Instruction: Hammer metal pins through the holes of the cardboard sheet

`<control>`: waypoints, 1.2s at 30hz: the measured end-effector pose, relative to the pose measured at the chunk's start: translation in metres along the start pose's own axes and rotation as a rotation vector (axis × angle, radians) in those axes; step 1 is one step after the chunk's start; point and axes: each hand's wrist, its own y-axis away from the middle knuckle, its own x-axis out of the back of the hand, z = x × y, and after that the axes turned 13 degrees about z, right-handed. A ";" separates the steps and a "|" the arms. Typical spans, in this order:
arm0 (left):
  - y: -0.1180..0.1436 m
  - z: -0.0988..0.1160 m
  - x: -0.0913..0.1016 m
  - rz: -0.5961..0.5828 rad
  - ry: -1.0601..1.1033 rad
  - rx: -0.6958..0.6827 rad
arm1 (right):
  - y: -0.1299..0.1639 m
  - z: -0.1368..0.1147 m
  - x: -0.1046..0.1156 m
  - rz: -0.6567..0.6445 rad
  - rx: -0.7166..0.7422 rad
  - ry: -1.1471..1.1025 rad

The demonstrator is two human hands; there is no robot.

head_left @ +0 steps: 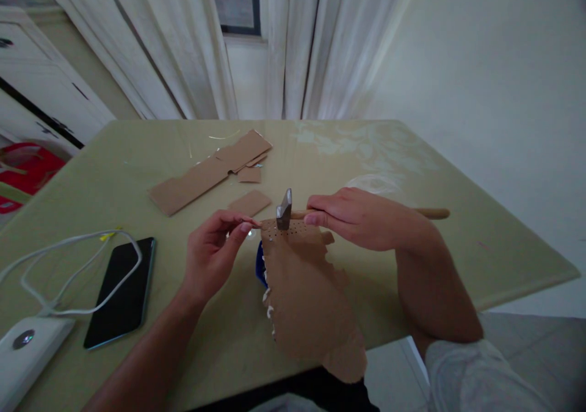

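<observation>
Because the left hand pinches something thin and small right at the upper edge of the torn cardboard piece, with fingertips just beside the hammer head, a blow that lands off line could catch those fingers; what they pinch is too small to name for sure. The right hand is wrapped shut around the wooden handle close up near the metal head, which probably gives control but little swing, and a glancing hit might bend whatever is pinched or skid across the board. The cardboard overhangs the near edge of the counter and rests on something blue that is mostly hidden, so it could flex or tip under a strike.

The cardboard is matte brown, ragged along its right side, with a row of small holes or dots near the top edge. The hammer head is dull grey steel, wedge-shaped; the handle is a pale round stick that juts out beyond the right wrist. The counter is smooth, glossy and pale green. Flat cardboard offcuts lie farther back, well apart from the hands. To the left lie a black phone, glossy and slab-like, a looping white cable and a white box
</observation>
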 end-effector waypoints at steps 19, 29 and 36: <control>-0.002 -0.009 -0.001 0.171 -0.051 -0.048 | -0.002 0.003 -0.005 -0.036 -0.011 0.022; 0.010 -0.008 -0.012 -0.013 0.022 0.095 | -0.004 0.005 -0.008 -0.052 -0.007 0.023; 0.013 -0.009 -0.015 -0.089 -0.013 0.070 | -0.004 0.005 -0.009 -0.065 0.001 0.025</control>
